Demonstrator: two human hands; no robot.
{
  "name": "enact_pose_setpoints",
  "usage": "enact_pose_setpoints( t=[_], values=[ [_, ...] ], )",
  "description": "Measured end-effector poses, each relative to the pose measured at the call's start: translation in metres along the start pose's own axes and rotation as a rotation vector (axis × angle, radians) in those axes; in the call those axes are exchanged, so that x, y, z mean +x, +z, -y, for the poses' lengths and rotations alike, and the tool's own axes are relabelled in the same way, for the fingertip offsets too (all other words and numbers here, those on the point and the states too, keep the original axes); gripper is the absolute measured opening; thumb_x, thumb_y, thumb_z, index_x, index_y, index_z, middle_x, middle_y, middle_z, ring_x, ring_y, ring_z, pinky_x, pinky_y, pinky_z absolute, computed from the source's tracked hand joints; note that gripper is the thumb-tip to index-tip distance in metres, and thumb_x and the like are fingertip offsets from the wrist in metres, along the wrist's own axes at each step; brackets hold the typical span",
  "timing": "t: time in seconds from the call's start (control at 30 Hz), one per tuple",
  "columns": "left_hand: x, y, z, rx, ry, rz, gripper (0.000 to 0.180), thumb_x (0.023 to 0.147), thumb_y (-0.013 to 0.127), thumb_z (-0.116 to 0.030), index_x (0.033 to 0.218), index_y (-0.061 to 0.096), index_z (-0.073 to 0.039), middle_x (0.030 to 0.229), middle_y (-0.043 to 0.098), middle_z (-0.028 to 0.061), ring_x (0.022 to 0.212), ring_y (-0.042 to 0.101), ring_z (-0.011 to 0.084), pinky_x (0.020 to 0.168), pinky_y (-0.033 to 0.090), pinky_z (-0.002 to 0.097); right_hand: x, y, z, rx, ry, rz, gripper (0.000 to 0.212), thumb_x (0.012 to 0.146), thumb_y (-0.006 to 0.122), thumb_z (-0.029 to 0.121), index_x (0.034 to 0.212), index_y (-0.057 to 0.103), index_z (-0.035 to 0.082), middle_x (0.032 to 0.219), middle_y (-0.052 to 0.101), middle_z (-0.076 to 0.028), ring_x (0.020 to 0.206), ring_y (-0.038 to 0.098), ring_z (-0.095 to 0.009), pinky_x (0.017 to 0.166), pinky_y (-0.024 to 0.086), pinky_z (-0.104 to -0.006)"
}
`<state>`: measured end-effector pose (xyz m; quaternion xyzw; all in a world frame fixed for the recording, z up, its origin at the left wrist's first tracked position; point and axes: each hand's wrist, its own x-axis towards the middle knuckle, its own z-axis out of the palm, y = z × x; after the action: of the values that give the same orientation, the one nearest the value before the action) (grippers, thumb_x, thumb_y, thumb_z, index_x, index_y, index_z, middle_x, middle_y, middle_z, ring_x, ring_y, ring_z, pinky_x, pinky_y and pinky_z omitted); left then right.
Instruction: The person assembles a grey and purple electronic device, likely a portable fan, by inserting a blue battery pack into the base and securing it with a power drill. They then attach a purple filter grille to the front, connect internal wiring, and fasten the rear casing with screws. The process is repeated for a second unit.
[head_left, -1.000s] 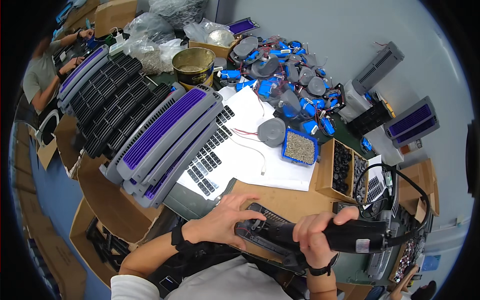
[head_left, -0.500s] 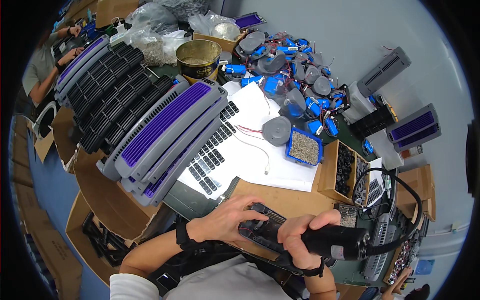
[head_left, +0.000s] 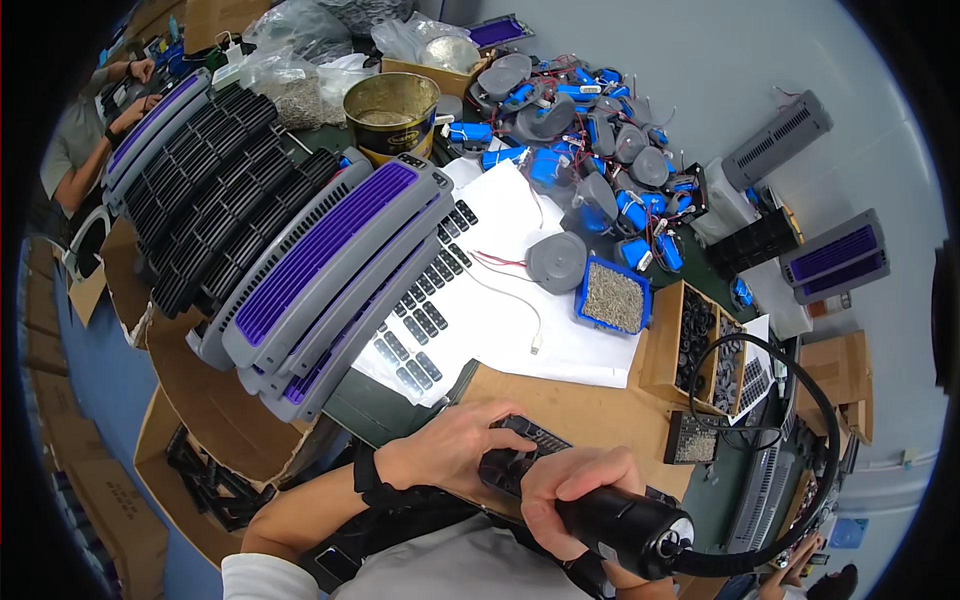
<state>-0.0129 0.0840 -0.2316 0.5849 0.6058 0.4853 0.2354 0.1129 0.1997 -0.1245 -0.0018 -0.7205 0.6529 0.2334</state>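
Note:
My right hand (head_left: 568, 487) is wrapped round a black electric screwdriver (head_left: 622, 528), whose thick cable loops off to the right. The tool leans, back end toward the lower right, and its tip is hidden behind my fingers. Close by, my left hand (head_left: 440, 447) grips the left end of a dark slotted plastic housing (head_left: 497, 468). My left thumb and fingers press on that housing, which is held above the front edge of the bench. Part of it lies hidden under my right hand.
A brown board (head_left: 570, 405) and white paper (head_left: 590, 357) cover the bench. A blue screw tray (head_left: 612, 297) and a wooden parts box (head_left: 662, 350) stand right. Grey-purple housings (head_left: 325, 265) are stacked left. Blue battery packs (head_left: 545, 165) with grey covers lie behind. Other people's arms show at the edges.
My right hand and the screwdriver have shifted left and the tool's back end has swung down toward me. My left hand stays on the housing with little movement.

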Motion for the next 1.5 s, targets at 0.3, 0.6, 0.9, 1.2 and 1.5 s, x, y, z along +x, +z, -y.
enact_pose_setpoints(
  t=[0.3,0.6,0.9,1.2,1.5],
  values=[
    [-0.001,0.006,0.006,0.043,0.029,-0.013,0.058,0.057,0.089,-0.021,0.11,0.07,-0.01,0.126,0.054,0.0163,0.103,0.061,0.0323,0.083,0.053,0.0379,-0.009,-0.059,0.042,0.277,-0.078,-0.286,0.031,0.091,0.068,0.026,0.104,0.046,0.009,0.069,0.049,-0.002,0.056,0.051,-0.014,0.056,0.048,-0.0283],
    [0.004,0.005,-0.01,0.001,-0.04,0.02,0.073,0.056,0.09,-0.026,0.122,0.06,-0.015,0.136,0.051,0.0113,0.119,0.052,0.0319,0.098,0.041,0.0415,-0.157,-0.294,0.066,-1.051,0.519,-0.916,0.053,0.099,0.058,0.036,0.135,0.041,0.001,0.09,0.059,-0.01,0.07,0.057,-0.018,0.064,0.048,-0.0325],
    [0.004,0.008,-0.014,0.04,-0.062,0.01,0.101,0.052,0.096,-0.038,0.135,0.049,-0.004,0.133,0.052,0.0154,0.122,0.052,0.0322,0.103,0.041,0.0394,-0.245,-0.318,-0.039,-1.613,0.684,-0.59,0.057,0.086,0.07,0.015,0.134,0.044,-0.004,0.115,0.053,-0.028,0.104,0.054,-0.045,0.088,0.045,-0.0469],
    [-0.003,0.013,-0.006,-0.045,-0.098,-0.039,0.11,0.051,0.094,-0.044,0.14,0.044,-0.005,0.135,0.052,0.0147,0.126,0.049,0.0298,0.107,0.038,0.0394,-0.113,-0.149,0.033,-1.204,0.337,0.456,0.11,0.054,0.092,0.041,0.142,0.039,0.003,0.131,0.049,-0.022,0.118,0.049,-0.042,0.1,0.04,-0.0468],
    [-0.012,0.024,0.025,-0.756,-0.062,-0.484,0.084,0.093,0.059,-0.048,0.15,0.023,0.001,0.132,0.042,0.0149,0.115,0.051,0.0231,0.103,0.039,0.0381,-0.08,-0.187,-0.001,-0.018,0.931,0.361,0.083,0.075,0.079,0.031,0.141,0.039,-0.001,0.121,0.057,-0.016,0.102,0.059,-0.028,0.091,0.048,-0.0381]
  ],
)
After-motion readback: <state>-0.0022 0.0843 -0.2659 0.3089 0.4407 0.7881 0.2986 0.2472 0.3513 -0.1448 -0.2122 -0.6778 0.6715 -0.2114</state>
